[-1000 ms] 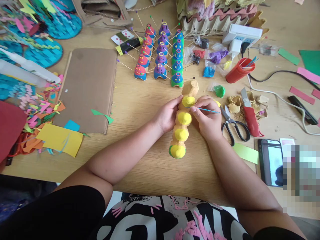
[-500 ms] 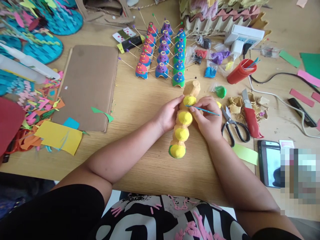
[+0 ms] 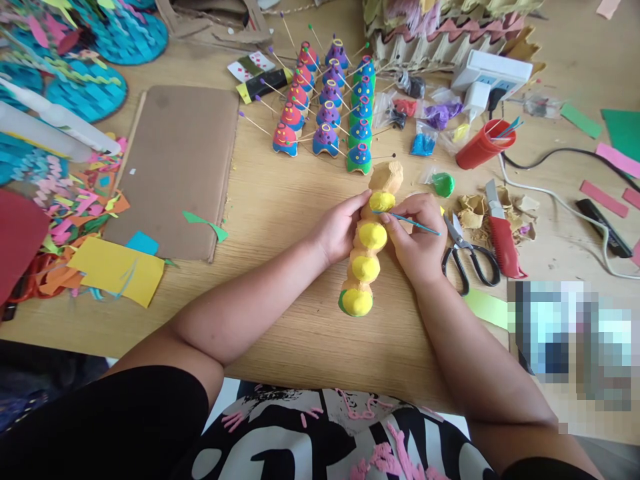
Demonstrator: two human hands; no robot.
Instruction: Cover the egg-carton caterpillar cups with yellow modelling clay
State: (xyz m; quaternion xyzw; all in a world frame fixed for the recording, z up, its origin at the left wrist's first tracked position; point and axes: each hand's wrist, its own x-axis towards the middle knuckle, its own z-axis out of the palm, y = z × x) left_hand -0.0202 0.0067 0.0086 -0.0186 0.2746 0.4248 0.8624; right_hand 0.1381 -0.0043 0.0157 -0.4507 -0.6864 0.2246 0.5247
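Note:
My left hand [image 3: 345, 230] grips the left side of an egg carton strip [image 3: 365, 268], a row of bumps mostly covered in yellow, with green at the near end and bare tan at the far one. My right hand [image 3: 417, 237] pinches a thin blue stick [image 3: 417, 224]. Its tip touches the strip by the second bump from the far end. Beyond it stand finished-looking rows: a red and blue caterpillar [image 3: 286, 138], a purple and blue one [image 3: 326, 139] and a green and blue one [image 3: 359, 157], with pins stuck in them.
Scissors [image 3: 467, 253] and a red-handled knife [image 3: 503, 233] lie right of my right hand. Behind them are a red cup [image 3: 485, 145] of sticks, green clay [image 3: 443, 185] and a power strip [image 3: 493, 72]. A cardboard sheet [image 3: 180, 173] and paper scraps [image 3: 120, 270] lie left.
The view has shifted very slightly. Both hands, the strip and the blue stick keep almost the same positions.

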